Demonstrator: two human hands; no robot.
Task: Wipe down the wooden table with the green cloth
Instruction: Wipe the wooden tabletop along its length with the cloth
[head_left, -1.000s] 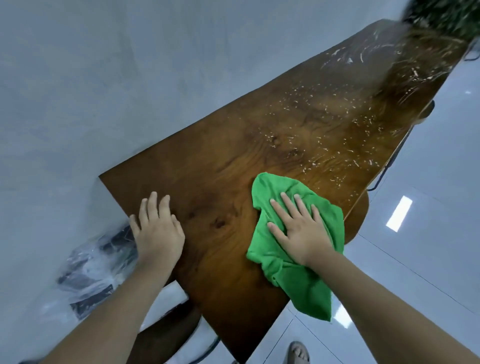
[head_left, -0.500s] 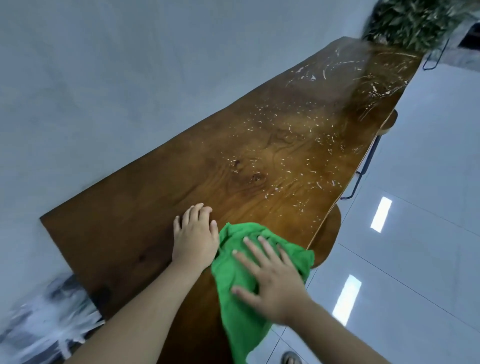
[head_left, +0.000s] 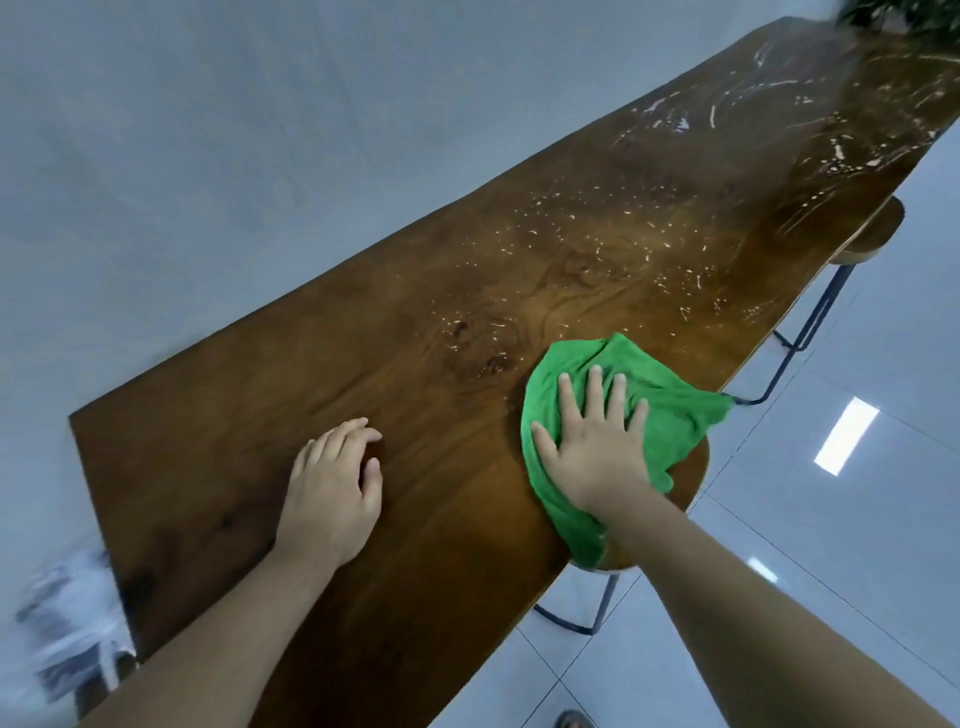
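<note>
two hands lie on the wooden table (head_left: 467, 291). right hand (head_left: 597, 441), fingers spread wide, presses the green cloth (head_left: 670, 415) flat at four o'clock. left hand (head_left: 332, 483) rests empty, fingers loosely curled, at seven o'clock.

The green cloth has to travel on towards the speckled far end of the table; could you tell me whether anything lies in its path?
Nothing visible does: beyond the green cloth lies only bare wooden table with white specks.

Both forearms are bare, no sleeves reaching them; left hand (head_left: 332, 493) and right hand (head_left: 597, 441) wear nothing.
</note>
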